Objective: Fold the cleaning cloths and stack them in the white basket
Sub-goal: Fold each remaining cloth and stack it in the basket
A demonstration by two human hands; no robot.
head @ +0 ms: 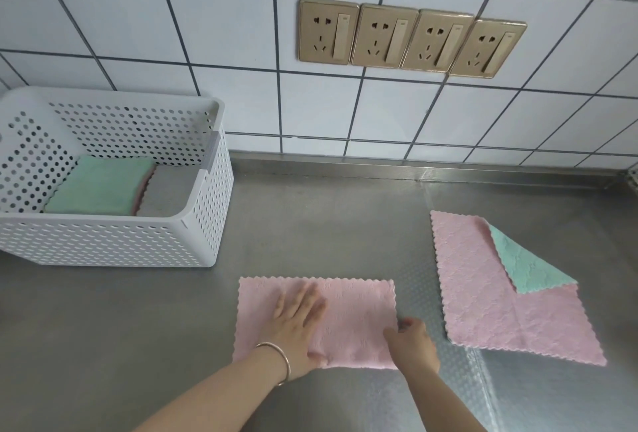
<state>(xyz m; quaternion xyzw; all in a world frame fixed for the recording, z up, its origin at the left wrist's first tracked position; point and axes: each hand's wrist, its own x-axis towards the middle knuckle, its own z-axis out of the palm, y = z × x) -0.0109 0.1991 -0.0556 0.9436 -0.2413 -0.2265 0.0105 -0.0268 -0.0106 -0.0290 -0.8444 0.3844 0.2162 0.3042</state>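
A pink cloth (348, 314), folded into a rectangle, lies on the steel counter in front of me. My left hand (297, 324) presses flat on its left half, fingers straight. My right hand (411, 342) pinches the cloth's right edge. A second pink cloth (493, 297) lies spread out to the right, one corner turned over to show its green side (524, 266). The white perforated basket (203, 224) stands at the left by the wall. Inside it lies a stack of folded cloths with a green one (100, 186) on top.
The steel counter (310, 224) runs back to a tiled wall carrying a row of gold sockets (411, 38). A textured transparent mat (424, 297) covers the counter's right part, under the spread cloth.
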